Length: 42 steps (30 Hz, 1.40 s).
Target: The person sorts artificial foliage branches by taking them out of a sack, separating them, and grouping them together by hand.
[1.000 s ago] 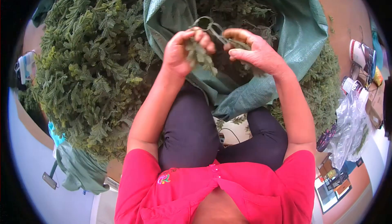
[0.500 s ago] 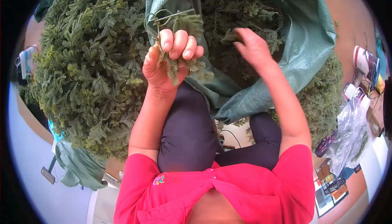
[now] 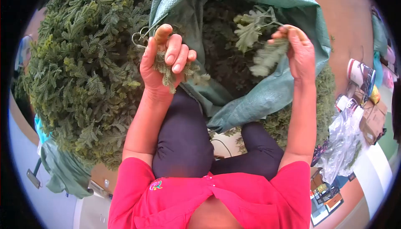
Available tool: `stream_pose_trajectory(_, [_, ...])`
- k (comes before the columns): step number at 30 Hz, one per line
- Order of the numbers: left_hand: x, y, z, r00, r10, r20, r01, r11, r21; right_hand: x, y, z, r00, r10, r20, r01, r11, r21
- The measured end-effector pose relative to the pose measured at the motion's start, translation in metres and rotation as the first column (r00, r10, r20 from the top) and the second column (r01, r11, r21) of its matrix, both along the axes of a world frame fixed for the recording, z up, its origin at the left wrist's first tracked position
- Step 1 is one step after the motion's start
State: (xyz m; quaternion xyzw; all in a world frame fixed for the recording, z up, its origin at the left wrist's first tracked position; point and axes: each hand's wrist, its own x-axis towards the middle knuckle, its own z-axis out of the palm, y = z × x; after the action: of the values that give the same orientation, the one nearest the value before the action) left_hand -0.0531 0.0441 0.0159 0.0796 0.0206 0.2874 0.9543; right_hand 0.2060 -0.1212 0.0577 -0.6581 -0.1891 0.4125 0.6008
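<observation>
My left hand (image 3: 165, 60) is closed around a green fir sprig (image 3: 168, 75), its needles hanging below the fingers. Thin green wire loops (image 3: 140, 40) stick out above that hand's thumb. Over the right side of an open green woven sack (image 3: 307, 18), my right hand (image 3: 298, 49) pinches a forked fir branch (image 3: 267, 58) by its stem, its tips slightly blurred. Inside the sack lie more dark green branches (image 3: 221, 32).
A large heap of fir greenery (image 3: 83, 70) rises on the left, and more greenery (image 3: 317, 99) shows behind the sack at right. A clear plastic bag (image 3: 342, 141), shoes (image 3: 357, 74) and a cardboard box (image 3: 374, 118) are at the far right. Green cloth (image 3: 67, 170) hangs lower left.
My right hand has come up and to the right out of the sack, with a fir branch now in its fingers. My left hand has shifted slightly left and down, its index finger raised.
</observation>
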Motion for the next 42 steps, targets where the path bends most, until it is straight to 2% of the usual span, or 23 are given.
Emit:
stream_pose_trajectory(1, [0.001,0.000,0.002,0.999,-0.003,-0.050,0.004,1.000,0.018,0.006,-0.006,0.008,0.993,-0.056,-0.102,0.065,0.994,0.092])
stream_pose_trajectory(2, [0.001,-0.002,0.001,0.999,0.008,-0.044,-0.007,1.000,0.021,0.011,-0.013,0.015,0.995,-0.056,-0.088,0.063,0.994,0.088])
stream_pose_trajectory(4, [0.001,-0.001,0.002,0.998,0.006,-0.066,-0.004,0.999,0.035,0.016,-0.025,0.024,0.962,-0.050,-0.269,0.101,0.979,0.179])
stream_pose_trajectory(7, [0.003,-0.003,0.005,0.993,0.004,-0.120,0.002,0.999,0.048,0.011,-0.036,0.023,0.946,-0.048,-0.319,0.117,0.973,0.200])
stream_pose_trajectory(8, [0.004,-0.004,0.005,0.987,0.009,-0.159,0.004,0.997,0.081,0.007,-0.039,0.018,0.944,-0.120,-0.309,0.178,0.970,0.168])
stream_pose_trajectory(9, [0.005,-0.005,0.004,0.979,0.018,-0.201,0.005,0.993,0.116,0.005,-0.042,0.018,0.943,-0.118,-0.311,0.176,0.970,0.165])
stream_pose_trajectory(11, [0.007,-0.006,0.003,0.974,0.019,-0.224,0.022,0.983,0.181,0.001,-0.049,0.019,0.926,0.008,-0.377,0.069,0.980,0.189])
stream_pose_trajectory(13, [0.010,-0.008,0.007,0.922,0.016,-0.387,0.081,0.969,0.233,-0.002,-0.056,0.016,0.938,0.053,-0.343,0.017,0.980,0.197])
stream_pose_trajectory(16, [0.017,-0.015,0.006,0.871,0.004,-0.492,0.156,0.946,0.285,-0.008,-0.064,0.021,0.972,0.180,-0.152,-0.157,0.976,0.153])
stream_pose_trajectory(18, [0.020,-0.019,0.000,0.827,-0.066,-0.558,0.272,0.916,0.294,-0.010,-0.069,0.023,0.963,0.227,-0.144,-0.205,0.967,0.152])
stream_pose_trajectory(23, [0.027,-0.031,-0.002,0.781,-0.226,-0.582,0.505,0.777,0.376,-0.024,-0.068,0.027,0.935,0.327,-0.138,-0.302,0.938,0.172])
stream_pose_trajectory(27, [0.036,-0.040,0.001,0.763,-0.292,-0.576,0.591,0.675,0.441,-0.039,-0.054,0.026,0.898,0.397,-0.192,-0.370,0.915,0.161])
stream_pose_trajectory(29, [0.039,-0.044,-0.002,0.708,-0.460,-0.536,0.679,0.651,0.339,-0.048,-0.047,0.020,0.890,0.405,-0.208,-0.368,0.909,0.194])
stream_pose_trajectory(31, [0.039,-0.054,-0.013,0.748,-0.420,-0.513,0.655,0.589,0.473,-0.058,-0.043,0.014,0.847,0.456,-0.274,-0.401,0.886,0.234])
stream_pose_trajectory(32, [0.038,-0.054,-0.022,0.729,-0.418,-0.543,0.684,0.489,0.541,-0.063,-0.041,0.011,0.819,0.481,-0.315,-0.411,0.873,0.264])
stream_pose_trajectory(33, [0.038,-0.051,-0.025,0.710,-0.412,-0.571,0.703,0.381,0.600,-0.068,-0.039,0.012,0.809,0.505,-0.301,-0.460,0.862,0.211])
stream_pose_trajectory(34, [0.035,-0.049,-0.025,0.710,-0.419,-0.566,0.703,0.376,0.604,-0.071,-0.038,0.011,0.794,0.528,-0.301,-0.483,0.849,0.214])
stream_pose_trajectory(35, [0.032,-0.048,-0.024,0.651,-0.449,-0.612,0.759,0.389,0.521,-0.072,-0.038,0.010,0.779,0.549,-0.303,-0.505,0.836,0.215])
stream_pose_trajectory(36, [0.030,-0.046,-0.021,0.587,-0.479,-0.653,0.808,0.400,0.433,-0.072,-0.035,0.012,0.816,0.501,-0.287,-0.453,0.864,0.221])
stream_pose_trajectory(37, [0.028,-0.045,-0.019,0.586,-0.486,-0.648,0.809,0.396,0.435,-0.070,-0.032,0.013,0.849,0.453,-0.271,-0.401,0.887,0.229])
stream_pose_trajectory(39, [0.025,-0.041,-0.017,0.753,-0.453,-0.477,0.658,0.518,0.547,-0.053,-0.036,0.010,0.884,0.406,-0.231,-0.377,0.912,0.161])
stream_pose_trajectory(41, [0.022,-0.037,-0.012,0.773,-0.487,-0.406,0.632,0.544,0.552,-0.037,-0.028,0.008,0.913,0.376,-0.158,-0.373,0.927,0.049])
stream_pose_trajectory(42, [0.020,-0.036,-0.003,0.773,-0.479,-0.416,0.624,0.692,0.363,-0.026,-0.024,0.007,0.954,0.283,-0.096,-0.294,0.947,-0.130])
